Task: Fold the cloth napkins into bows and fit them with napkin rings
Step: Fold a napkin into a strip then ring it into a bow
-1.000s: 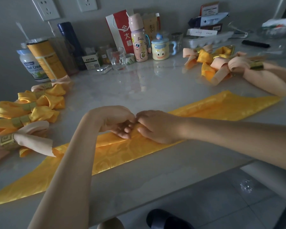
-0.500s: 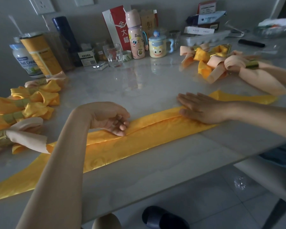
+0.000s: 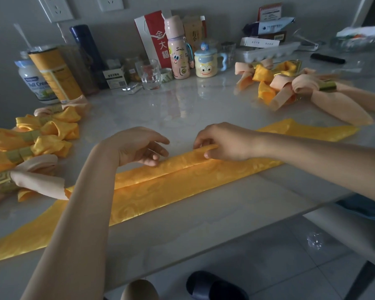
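Note:
A long yellow napkin (image 3: 178,182), folded into a narrow band, lies diagonally across the pale table (image 3: 204,232) from the lower left to the right. My right hand (image 3: 223,141) pinches its raised far edge near the middle. Just left of it, my left hand (image 3: 139,146) rests on the band with curled fingers touching the fold. Finished yellow and peach bows with gold rings (image 3: 30,146) lie in a row at the left. Another group of ringed bows (image 3: 290,87) lies at the right rear.
Along the back wall stand a milk-powder bottle (image 3: 34,81), a yellow canister (image 3: 56,74), a dark flask (image 3: 87,53), a glass (image 3: 149,74), a pink bottle (image 3: 179,55), a cartoon mug (image 3: 206,66) and boxes. A dark slipper (image 3: 212,286) lies on the floor below the table's front edge.
My right hand slid out to the right along the band, then came back toward the middle and now pinches the far edge. My left hand stayed near the centre.

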